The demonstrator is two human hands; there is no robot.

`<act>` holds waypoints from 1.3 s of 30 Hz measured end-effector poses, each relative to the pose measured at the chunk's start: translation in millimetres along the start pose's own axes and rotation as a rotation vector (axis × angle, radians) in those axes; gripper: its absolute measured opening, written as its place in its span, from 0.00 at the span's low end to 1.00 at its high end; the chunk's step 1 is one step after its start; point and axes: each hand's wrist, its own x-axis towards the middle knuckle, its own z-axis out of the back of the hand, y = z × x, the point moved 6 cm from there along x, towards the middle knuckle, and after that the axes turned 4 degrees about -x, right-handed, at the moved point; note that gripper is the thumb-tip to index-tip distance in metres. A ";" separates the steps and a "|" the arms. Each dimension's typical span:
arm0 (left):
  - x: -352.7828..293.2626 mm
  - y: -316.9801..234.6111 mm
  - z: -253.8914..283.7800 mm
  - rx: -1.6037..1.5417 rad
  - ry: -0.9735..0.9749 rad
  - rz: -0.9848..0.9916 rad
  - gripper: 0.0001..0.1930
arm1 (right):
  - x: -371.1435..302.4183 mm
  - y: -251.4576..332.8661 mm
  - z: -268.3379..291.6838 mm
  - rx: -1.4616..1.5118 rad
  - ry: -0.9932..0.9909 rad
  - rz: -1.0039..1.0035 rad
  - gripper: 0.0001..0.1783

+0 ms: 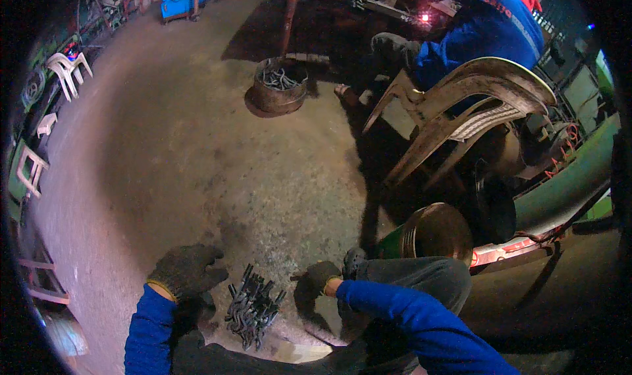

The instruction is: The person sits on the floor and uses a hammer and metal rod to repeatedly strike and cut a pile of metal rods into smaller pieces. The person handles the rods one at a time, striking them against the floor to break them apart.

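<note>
A heap of short, bent dark metal rods (pixel 253 306) lies on the floor between my knees. My left hand (pixel 187 270), in a dark work glove, is just left of the heap, its fingers apart and nothing seen in them. On the other side, my right hand (pixel 319 277) is gloved too, with its fingers closed in front of my right knee. A small dark tip sticks out from them toward the heap; what it belongs to is too dim to make out. Both hands are apart from the heap.
Farther ahead stands a round metal tub (pixel 280 99) holding similar bent rods. A person in blue (pixel 480 26) sits at the upper right on a worn plastic chair (pixel 474 92), near a bright glow. A tilted bucket (pixel 438 233) is beside my right knee. A pale chair (pixel 69 69) stands far left.
</note>
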 end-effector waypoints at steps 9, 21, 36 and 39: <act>-0.4 1.4 1.0 -0.001 0.000 -0.002 0.29 | -12.4 18.6 23.1 -0.077 0.098 0.175 0.30; -0.3 -1.2 -2.2 0.005 -0.037 -0.052 0.28 | 1.0 -0.4 0.8 -0.195 -0.009 0.184 0.21; -5.7 6.4 -1.8 -0.006 -0.080 -0.002 0.26 | -31.8 25.4 31.6 -0.165 -0.054 0.241 0.18; -3.7 6.8 -2.3 0.004 -0.054 0.006 0.25 | -39.3 25.8 43.1 -0.215 -0.136 0.282 0.11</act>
